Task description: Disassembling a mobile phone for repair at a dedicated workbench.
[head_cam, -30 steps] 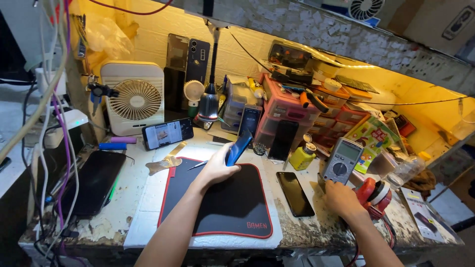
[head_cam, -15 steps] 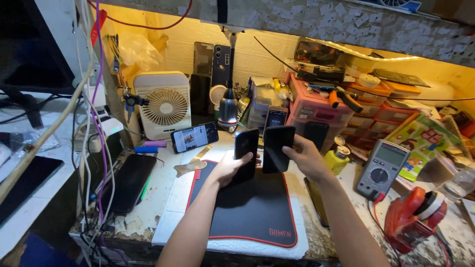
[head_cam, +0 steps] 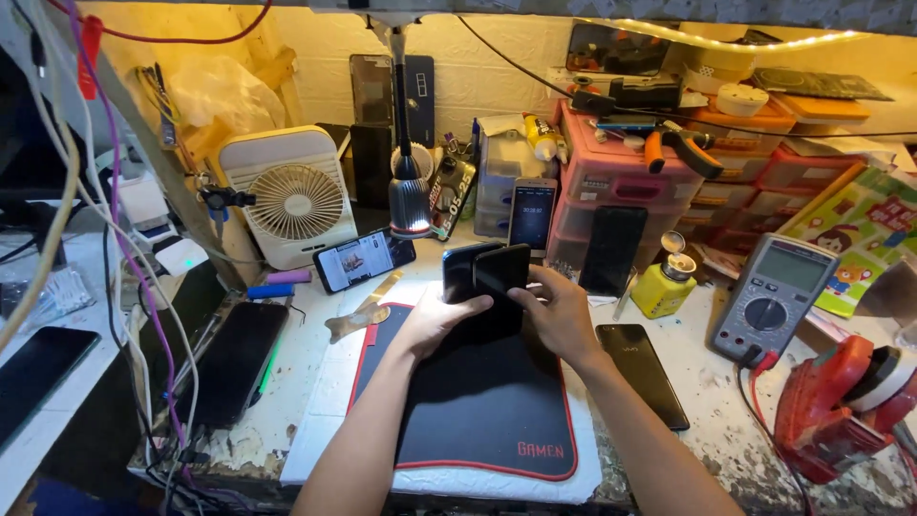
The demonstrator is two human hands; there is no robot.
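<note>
My left hand [head_cam: 435,320] holds a dark phone [head_cam: 459,272] upright above the black mat [head_cam: 482,406] with a red edge. My right hand [head_cam: 559,311] grips a second dark phone [head_cam: 503,269] that overlaps the first one from the right. Both phones stand close together under the lamp [head_cam: 411,196]. The lower parts of the phones are hidden by my fingers.
A black phone [head_cam: 642,373] lies flat right of the mat. A lit phone [head_cam: 363,260] leans by the white fan [head_cam: 296,196]. A grey multimeter [head_cam: 774,296], a yellow bottle [head_cam: 666,285] and a red tool [head_cam: 845,406] sit right. Pink drawers [head_cam: 621,182] stand behind.
My view has shifted left and closer. Both hands have brought the two phones together over the mat; a second ago my right hand was out by the red tool.
</note>
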